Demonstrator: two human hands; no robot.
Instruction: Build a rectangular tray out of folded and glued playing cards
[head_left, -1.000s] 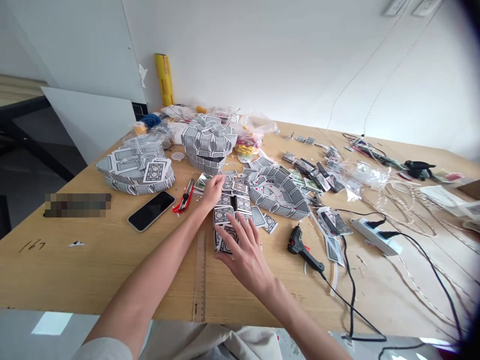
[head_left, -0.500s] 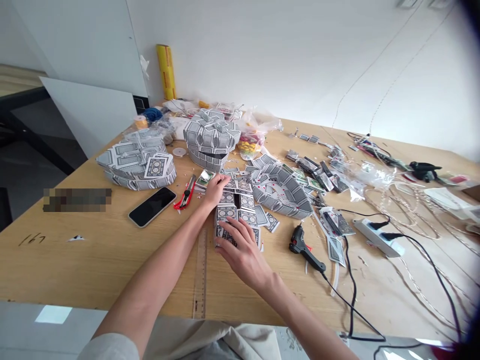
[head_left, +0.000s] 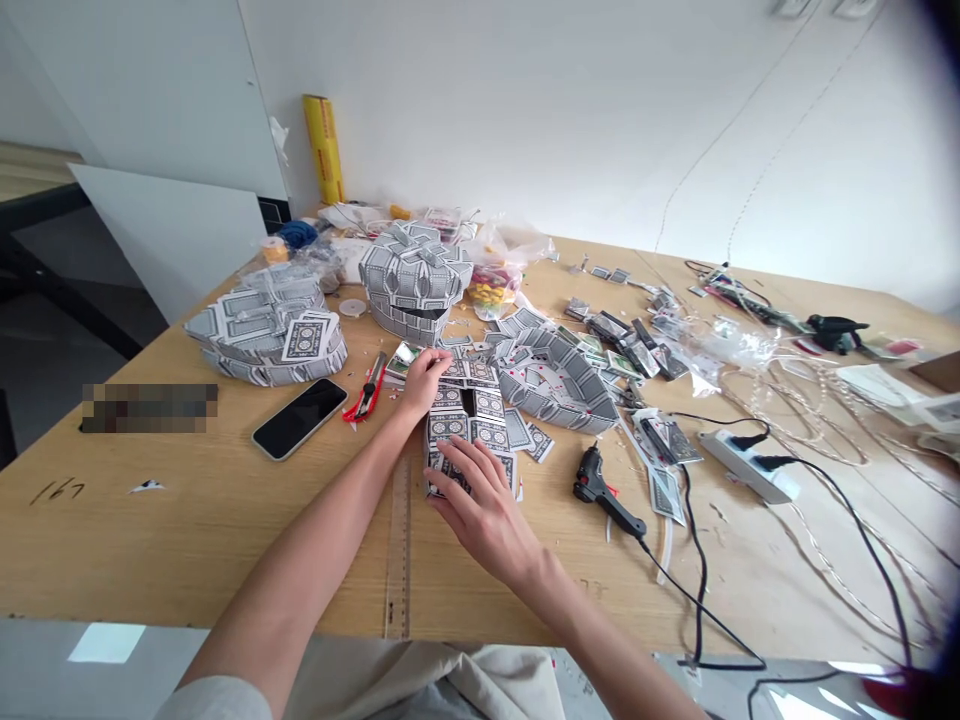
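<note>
A long structure made of patterned playing cards lies in front of me, with a dark gap along its middle. My left hand is closed at its far left corner, fingers curled in a pinch; the fingertips are partly hidden. My right hand rests over the near end, fingers stretched out and spread on the cards. Loose cards lie beside the structure on the right. A clear ruler runs toward the table's front edge, left of my right hand.
An open card tray, a lidded card box and another card box stand behind. A glue gun and power strip with cords lie right. The phone and red utility knife lie left.
The view has shifted slightly, so everything sits a little further left. Both hands keep nearly the same places on the card structure.
</note>
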